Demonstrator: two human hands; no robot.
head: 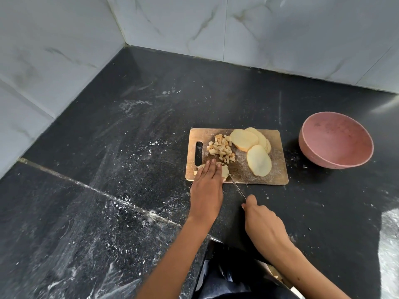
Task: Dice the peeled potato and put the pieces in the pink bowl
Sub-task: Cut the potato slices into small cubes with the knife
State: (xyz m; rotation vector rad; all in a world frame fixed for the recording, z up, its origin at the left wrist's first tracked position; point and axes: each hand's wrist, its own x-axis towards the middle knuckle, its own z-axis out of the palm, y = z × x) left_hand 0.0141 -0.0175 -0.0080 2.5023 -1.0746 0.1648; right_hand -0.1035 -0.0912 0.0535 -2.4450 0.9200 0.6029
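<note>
Dicing partway: left hand point(208, 175), fingers flat, presses a potato slice point(224, 171) on the cutting board point(278, 180), right hand point(262, 225) grips the knife point(237, 187), diced pile point(221, 151) and whole slices point(251, 145) wait, pink bowl point(311, 156) empty.

You are looking down at a black speckled worktop point(151, 130) that fills most of the view, smeared and dusted with white powdery streaks. A pale seam line point(90, 186) crosses it diagonally on your left. Behind it, white marble-patterned wall tiles point(269, 29) with grey veins meet in a corner, and more tiles point(43, 50) run along the left side.
</note>
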